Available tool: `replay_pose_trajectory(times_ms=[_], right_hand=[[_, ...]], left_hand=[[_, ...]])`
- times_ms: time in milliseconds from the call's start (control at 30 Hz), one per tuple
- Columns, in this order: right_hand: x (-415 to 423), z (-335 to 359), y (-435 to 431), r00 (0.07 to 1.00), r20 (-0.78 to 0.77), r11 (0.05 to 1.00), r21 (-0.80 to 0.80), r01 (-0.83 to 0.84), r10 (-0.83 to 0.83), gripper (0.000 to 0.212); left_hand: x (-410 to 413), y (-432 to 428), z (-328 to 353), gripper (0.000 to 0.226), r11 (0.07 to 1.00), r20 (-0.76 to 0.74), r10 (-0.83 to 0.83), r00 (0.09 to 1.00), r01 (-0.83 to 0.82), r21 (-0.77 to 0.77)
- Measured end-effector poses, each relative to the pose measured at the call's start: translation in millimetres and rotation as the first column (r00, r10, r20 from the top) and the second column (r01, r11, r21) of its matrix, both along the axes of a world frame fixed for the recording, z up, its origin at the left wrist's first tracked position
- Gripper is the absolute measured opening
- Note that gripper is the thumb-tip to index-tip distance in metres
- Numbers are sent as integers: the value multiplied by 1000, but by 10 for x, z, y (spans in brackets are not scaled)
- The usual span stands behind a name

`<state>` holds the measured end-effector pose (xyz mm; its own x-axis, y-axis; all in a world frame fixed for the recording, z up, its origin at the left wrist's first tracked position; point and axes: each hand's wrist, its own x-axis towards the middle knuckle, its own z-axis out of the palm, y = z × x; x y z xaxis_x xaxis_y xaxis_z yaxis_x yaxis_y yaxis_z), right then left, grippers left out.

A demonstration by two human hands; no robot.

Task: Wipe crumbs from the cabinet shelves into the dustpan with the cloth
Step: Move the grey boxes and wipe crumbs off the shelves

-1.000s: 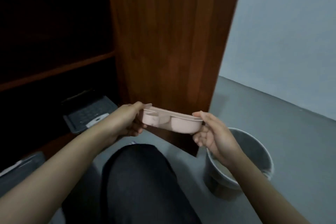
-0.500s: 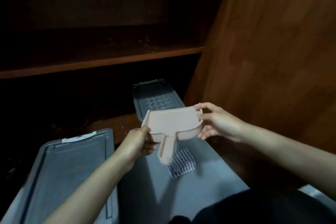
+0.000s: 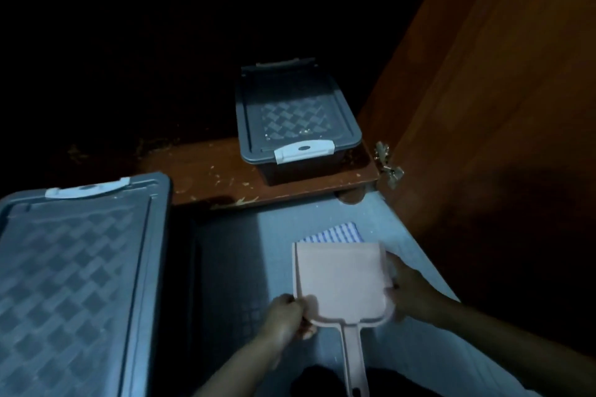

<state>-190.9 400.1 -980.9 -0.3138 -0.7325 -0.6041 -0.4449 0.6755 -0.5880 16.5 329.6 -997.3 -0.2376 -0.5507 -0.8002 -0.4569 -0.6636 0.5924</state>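
Lowered since half a second ago, the dustpan (image 3: 342, 280) now sits down over the grey floor (image 3: 383, 219), where before it was held up in front of the shelf. Both hands are clamped on it. The left hand (image 3: 287, 316) has its fingers curled tight round the pan's rear corner at 8 o'clock, beside the root of the handle. The right hand (image 3: 409, 287) grips the side wall at 3 o'clock (blurred, so how its fingertips lie under the rim cannot be told).

The pan is pale pink, flat-bottomed and lies mouth-up, with its open lip toward 12 o'clock and its long handle running back to 6 o'clock, toward the person. Its inside looks bare.

At 12 o'clock of the pan the checked cloth (image 3: 335, 233) lies on the floor, its near part hidden under the pan's lip. Farther on at 12 o'clock, the wooden shelf (image 3: 206, 177) is flecked with pale crumbs (image 3: 240, 184) and carries a small grey lidded bin (image 3: 296, 119). A larger grey bin (image 3: 74, 267) stands at 9 o'clock, and the cabinet door (image 3: 500, 106) at 3 o'clock.
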Motion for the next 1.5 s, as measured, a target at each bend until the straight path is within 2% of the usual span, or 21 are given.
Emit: replay_pose_trajectory(times_ms=[100,233,300,400,533,633,733,800,1033,1167,1233,1300,1400,1500], right_hand=[[-36,-273,36,998,-15,996,62,-59,60,61],[-109,-491,89,998,-4,978,200,-58,60,23],[-129,-526,124,997,8,964,256,-78,78,13],[-139,-552,197,996,35,955,282,-87,80,18],[-124,-614,269,998,43,956,287,-56,45,21],[-130,-654,233,999,11,958,284,-45,44,24],[-143,-690,160,999,-13,955,293,-41,46,26],[-146,-698,143,997,-27,956,287,-56,67,26],[-115,-718,158,997,-63,967,251,-37,54,25],[-139,-746,38,994,-94,967,253,-31,57,14],[-159,-750,-22,991,-118,971,236,-30,59,16],[-187,-748,-82,989,-146,982,189,8,20,14],[-237,-745,-204,977,-181,987,98,127,-108,4],[-266,-803,-361,964,-232,985,78,152,-130,9]], left_hand=[[19,102,-316,37,996,66,-76,995,72,51],[21,215,-471,22,991,119,-113,986,103,89],[0,261,-507,21,988,85,-79,993,67,141],[-31,325,-501,21,976,86,-82,993,62,210],[-27,378,-529,14,969,105,-119,987,93,227],[-28,358,-555,15,972,107,-150,983,127,196],[-76,332,-598,8,980,201,-177,964,154,126],[-101,323,-637,20,982,249,-178,952,155,108],[-94,331,-680,21,963,376,-265,888,265,52],[-123,306,-703,28,975,359,-220,907,220,42],[-150,249,-756,29,971,396,-228,890,238,26],[-191,176,-817,31,970,414,-220,883,244,-7],[-262,62,-901,35,986,384,-140,912,164,-31],[-283,-79,-1068,30,991,411,-91,907,122,-51]])
